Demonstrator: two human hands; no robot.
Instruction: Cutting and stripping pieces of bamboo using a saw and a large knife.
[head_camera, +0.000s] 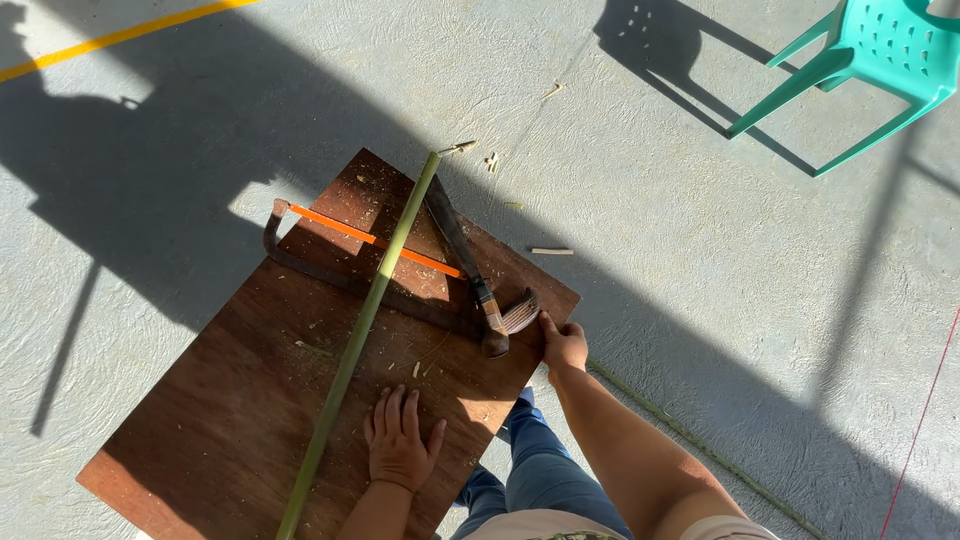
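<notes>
one long green bamboo pole (362, 325) lies diagonally across one brown wooden board (230, 400), over a hacksaw (345, 262) with an orange blade, beside one wooden-handled knife (465, 262). left hand (400, 445) rests flat, fingers spread, just beside the pole; right hand (563, 345) curls on the board's edge, holding nothing else.

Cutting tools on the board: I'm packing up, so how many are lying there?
2. A hacksaw with an orange blade lies across the board's far end, under the green bamboo stick. A machete-like knife lies beside it, its handle near the right hand.
</notes>
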